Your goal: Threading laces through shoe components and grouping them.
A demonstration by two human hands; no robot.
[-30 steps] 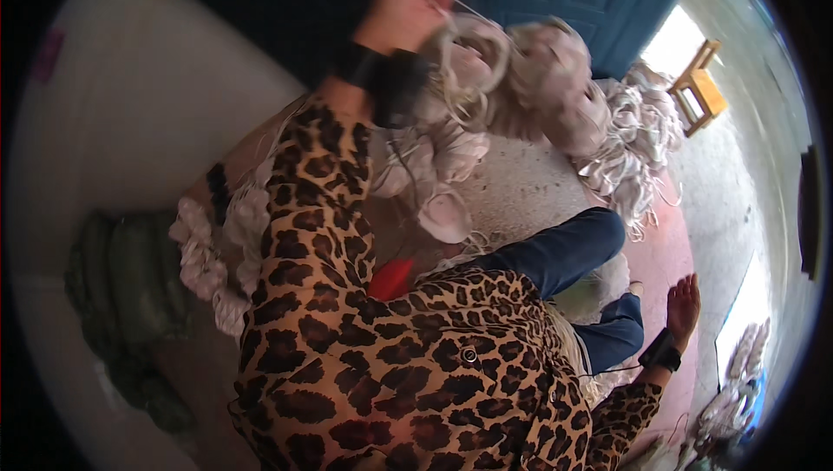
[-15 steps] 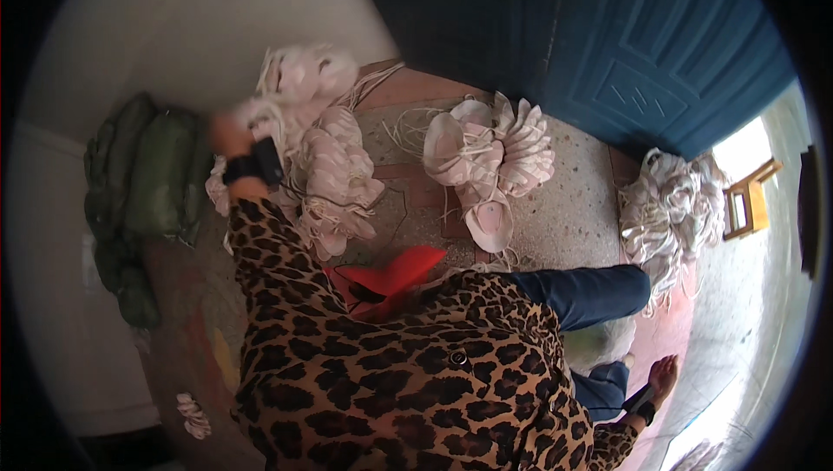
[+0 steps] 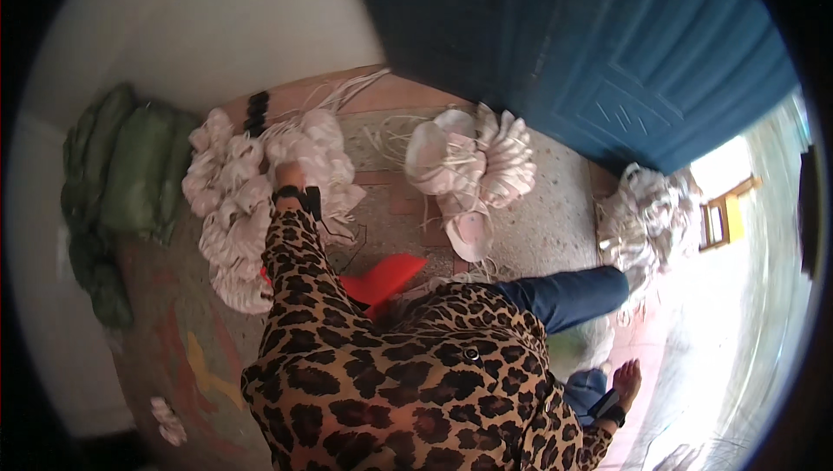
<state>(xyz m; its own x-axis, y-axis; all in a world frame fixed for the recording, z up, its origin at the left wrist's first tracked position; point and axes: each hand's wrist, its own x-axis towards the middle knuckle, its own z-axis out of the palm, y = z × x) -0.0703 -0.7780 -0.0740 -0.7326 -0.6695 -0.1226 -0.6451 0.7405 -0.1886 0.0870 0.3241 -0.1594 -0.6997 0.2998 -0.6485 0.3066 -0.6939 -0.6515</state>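
Pale bundles (image 3: 232,250) are heaped around the left hand (image 3: 291,176) (grip indiscernible), presumably for reach; the right hand (image 3: 627,377) is held open.

Left hand (image 3: 288,176) stretched forward, right hand (image 3: 626,378) aside

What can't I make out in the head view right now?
All in the head view:
- Left hand: its fingers are lost among the pale bundles, so its grip is unclear.
- Red object: partly hidden by the leopard-print sleeve and torso; its full shape can't be told.
- Blue door: cut off by the upper edge.
- Small pale bundle at lower left: too small for detail.
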